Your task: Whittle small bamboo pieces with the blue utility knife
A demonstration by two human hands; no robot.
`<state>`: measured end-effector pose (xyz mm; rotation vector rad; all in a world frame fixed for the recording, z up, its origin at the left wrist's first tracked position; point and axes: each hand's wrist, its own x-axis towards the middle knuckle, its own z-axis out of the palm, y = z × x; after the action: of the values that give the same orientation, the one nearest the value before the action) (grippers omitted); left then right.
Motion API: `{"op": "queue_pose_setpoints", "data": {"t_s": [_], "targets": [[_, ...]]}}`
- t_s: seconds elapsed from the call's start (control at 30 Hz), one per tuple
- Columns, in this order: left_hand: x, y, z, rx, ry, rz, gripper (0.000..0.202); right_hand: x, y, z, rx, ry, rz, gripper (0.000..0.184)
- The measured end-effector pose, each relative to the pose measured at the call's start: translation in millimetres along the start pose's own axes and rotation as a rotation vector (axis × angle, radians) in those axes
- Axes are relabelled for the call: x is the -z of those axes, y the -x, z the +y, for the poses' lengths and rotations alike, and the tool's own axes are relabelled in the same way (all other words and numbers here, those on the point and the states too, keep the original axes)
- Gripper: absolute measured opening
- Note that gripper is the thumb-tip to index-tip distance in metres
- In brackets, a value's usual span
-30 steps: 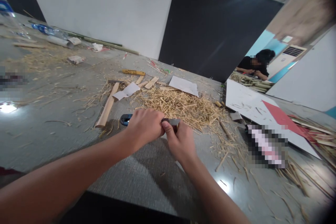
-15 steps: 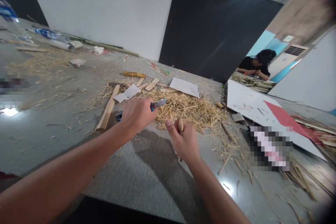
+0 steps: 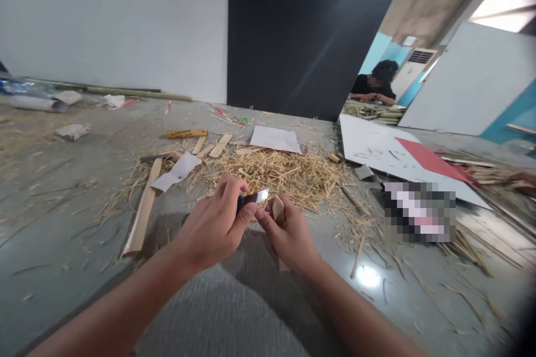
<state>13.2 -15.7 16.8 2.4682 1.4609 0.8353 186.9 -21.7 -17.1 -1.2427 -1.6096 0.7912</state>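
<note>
While the left hand (image 3: 215,226) curls its fingers snugly around a knife (image 3: 251,198), the right hand (image 3: 295,234) grips a piece of wood (image 3: 278,209) between bent fingers and thumb, the wood's upper end just beside the blade (image 3: 262,195). Both hands are above a gray table (image 3: 188,312) near a heap of shavings (image 3: 285,173), with a sheet of paper (image 3: 276,138) at its far edge and a strip of wood (image 3: 144,209) to the left. Past a black board (image 3: 310,33), another person (image 3: 379,86) leans forward.

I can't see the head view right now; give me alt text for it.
The left hand holds a blue-handled knife, its metal blade near a pale wooden strip gripped in the right hand. Behind them, straw-coloured shavings lie heaped on a grey table.
</note>
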Motion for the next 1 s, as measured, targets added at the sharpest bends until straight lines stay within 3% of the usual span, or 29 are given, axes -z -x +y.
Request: {"op": "queue_pose_setpoints", "data": {"t_s": [0.23, 0.37, 0.53, 0.83, 1.0], "targets": [[4.6, -3, 1, -0.114, 0.125, -0.100, 0.024, 1, 6, -8, 0.096, -0.105, 0.010, 0.028], [0.2, -2, 0, -0.171, 0.132, -0.130, 0.021, -3, 10, -9, 0.057, -0.145, -0.002, 0.027], [-11.3, 3, -2, -0.236, 0.072, -0.086, 0.031, -7, 12, -12, 0.037, -0.170, 0.004, 0.027], [-12.8, 1, 2, -0.289, -0.003, -0.113, 0.038, -2, 14, -10, 0.129, -0.058, 0.009, 0.030], [-12.0, 2, 7, -0.229, -0.063, -0.134, 0.040, -2, 15, -13, 0.125, -0.031, 0.037, 0.034]]}}
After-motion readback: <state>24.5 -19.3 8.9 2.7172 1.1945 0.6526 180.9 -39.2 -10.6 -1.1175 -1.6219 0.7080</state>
